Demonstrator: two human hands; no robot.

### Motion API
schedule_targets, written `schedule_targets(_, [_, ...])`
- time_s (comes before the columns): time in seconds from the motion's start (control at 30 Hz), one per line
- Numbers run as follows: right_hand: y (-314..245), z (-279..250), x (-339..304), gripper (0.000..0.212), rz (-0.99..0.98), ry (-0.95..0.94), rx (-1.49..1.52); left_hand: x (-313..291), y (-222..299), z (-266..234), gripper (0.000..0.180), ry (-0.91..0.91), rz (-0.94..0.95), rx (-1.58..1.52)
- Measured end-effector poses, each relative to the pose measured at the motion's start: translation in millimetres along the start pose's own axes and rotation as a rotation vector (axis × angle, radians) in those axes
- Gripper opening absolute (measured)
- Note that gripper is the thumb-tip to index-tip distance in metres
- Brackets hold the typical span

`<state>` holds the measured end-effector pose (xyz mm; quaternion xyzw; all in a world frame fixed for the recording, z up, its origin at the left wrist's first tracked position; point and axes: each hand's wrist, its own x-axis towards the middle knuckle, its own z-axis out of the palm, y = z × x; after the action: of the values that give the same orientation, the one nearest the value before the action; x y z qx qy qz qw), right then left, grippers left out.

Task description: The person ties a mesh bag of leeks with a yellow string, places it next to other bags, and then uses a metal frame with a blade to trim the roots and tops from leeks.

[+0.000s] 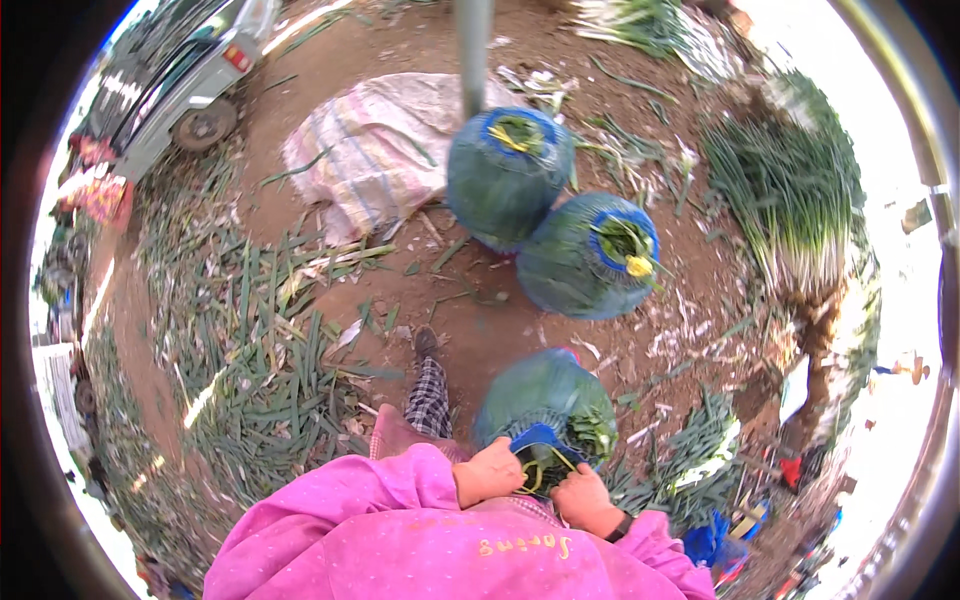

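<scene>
Three net sacks packed with green leaves were present. The nearest sack (545, 395) stood on the bare earth directly in front of the person; two further filled sacks, the middle sack (585, 262) and the far sack (505, 175), stood touching each other well beyond it. Each was a rounded, bulging form of fine green mesh with a blue collar at the mouth. Both far mouths showed yellow cord; the nearer one carried a yellow knot.

Both hands were at the mouth of the nearest sack. The left hand (488, 470) had its fingers curled narrow around the blue collar (535, 437). The right hand (583, 497) was closed at the same rim over loops of yellow cord (535, 475); whether its fingers gripped the cord or the mesh could not be determined. A dark band sat on the right wrist.

One grey post (473, 45) rose behind the far sack, cut off at the upper edge. One woven striped bag (375, 150), crumpled and pale, lay beside it. One vehicle (185, 80) was partly visible at the upper left. Bundles of long green onions (790, 190) lay at the right, washed out by glare near the rim. Cut leaf trimmings (250, 340) littered the reddish soil at the left. The pink sleeves hid the forearms.
</scene>
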<state>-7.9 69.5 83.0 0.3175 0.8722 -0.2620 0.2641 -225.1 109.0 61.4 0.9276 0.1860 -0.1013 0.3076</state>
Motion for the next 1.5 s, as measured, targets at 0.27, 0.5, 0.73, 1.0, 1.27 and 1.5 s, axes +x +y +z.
schedule_targets(0.27, [16.9,-126.1,51.1,0.01,-0.234,-0.156,-0.208,-58.7,-31.9,-48.9,0.012,0.239,-0.19,-0.11])
schedule_targets(0.5, [10.9,-185.2,155.2,0.007,-0.545,-0.032,-0.425,-122.2,-68.3,-50.8,0.013,0.279,-0.495,-0.24])
schedule_targets(0.73, [-8.2,-297.8,238.9,0.008,-0.671,-0.028,-0.703,-180.1,-106.0,-100.4,0.011,0.52,-0.658,-0.186])
schedule_targets(1.0, [23.2,-358.0,310.8,0.009,-0.683,-0.051,-0.763,-152.3,-180.3,-108.1,0.01,0.981,-0.656,-0.272])
schedule_targets(1.27, [108.3,-258.2,397.8,0.015,-0.223,0.056,-0.533,-76.0,-264.0,-53.0,0.005,0.932,-0.898,-0.353])
schedule_targets(1.5, [116.2,-250.0,388.0,0.014,-0.213,0.052,-0.52,-67.4,-259.9,-51.8,0.007,0.932,-0.904,-0.42])
